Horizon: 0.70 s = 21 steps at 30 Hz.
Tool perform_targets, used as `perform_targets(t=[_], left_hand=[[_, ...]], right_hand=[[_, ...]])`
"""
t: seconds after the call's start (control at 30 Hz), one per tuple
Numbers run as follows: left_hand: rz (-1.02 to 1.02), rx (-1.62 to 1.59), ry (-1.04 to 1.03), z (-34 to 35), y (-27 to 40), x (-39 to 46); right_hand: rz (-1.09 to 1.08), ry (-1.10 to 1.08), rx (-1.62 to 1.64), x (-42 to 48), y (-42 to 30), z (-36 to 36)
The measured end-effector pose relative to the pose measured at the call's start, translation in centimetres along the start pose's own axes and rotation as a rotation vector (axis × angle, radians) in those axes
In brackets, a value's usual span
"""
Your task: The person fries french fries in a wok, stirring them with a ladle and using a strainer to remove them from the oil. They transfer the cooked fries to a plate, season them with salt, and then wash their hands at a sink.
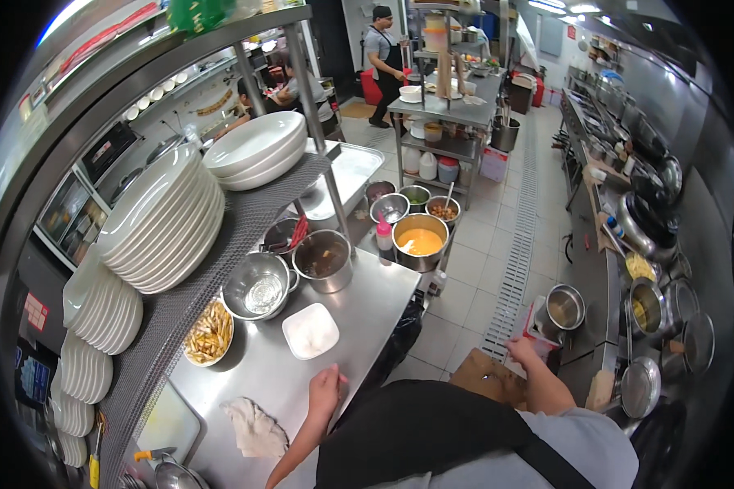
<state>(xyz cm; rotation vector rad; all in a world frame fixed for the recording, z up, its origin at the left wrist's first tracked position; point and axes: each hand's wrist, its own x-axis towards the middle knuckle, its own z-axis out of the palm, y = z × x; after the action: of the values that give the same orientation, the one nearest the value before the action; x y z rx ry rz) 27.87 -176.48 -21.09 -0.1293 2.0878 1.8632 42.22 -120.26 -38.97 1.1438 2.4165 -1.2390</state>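
Note:
My left hand (326, 390) hovers at the edge of the steel worktable (373, 293) with its fingers curled and nothing visible in them. Closest to it are a square white container (311, 330) of white contents and a crumpled cloth (254, 428). A bowl of cut fries (210, 333), a steel colander (260, 287) and a steel pot of dark liquid (322, 260) stand farther back. Over the floor on the other side, my right hand (523, 351) is near a steel pot (563, 310); its fingers are partly hidden, and whether they grip anything is unclear.
White plates (165, 226) are stacked on the mesh-lined shelf at left. An orange-handled knife (154, 453) lies by a cutting board (171, 422). Ahead sits a pot of orange sauce (420, 238). Pots (647, 305) line the right counter. A co-worker (386, 64) stands at the back.

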Motion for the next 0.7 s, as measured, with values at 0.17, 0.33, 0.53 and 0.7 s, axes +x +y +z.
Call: perform_targets(t=[0.17, 0.33, 0.53, 0.7], left_hand=[[0.097, 0.043, 0.028, 2.5, 3.1, -0.3], [0.122, 0.105, -0.088, 8.2, 4.5, 1.3], [0.117, 0.148, -0.291, 17.1, 4.9, 3.0], [0.098, 0.251, -0.497, 22.9, 6.0, 5.1]], right_hand=[[0.188, -0.219, -0.079, -3.5, -2.2, -1.5], [0.088, -0.178, -0.088, -1.0, 7.9, -3.0], [0.233, -0.228, 0.317, -1.8, 10.1, -6.7], [0.218, -0.074, 0.532, -0.7, 8.4, -10.0]])
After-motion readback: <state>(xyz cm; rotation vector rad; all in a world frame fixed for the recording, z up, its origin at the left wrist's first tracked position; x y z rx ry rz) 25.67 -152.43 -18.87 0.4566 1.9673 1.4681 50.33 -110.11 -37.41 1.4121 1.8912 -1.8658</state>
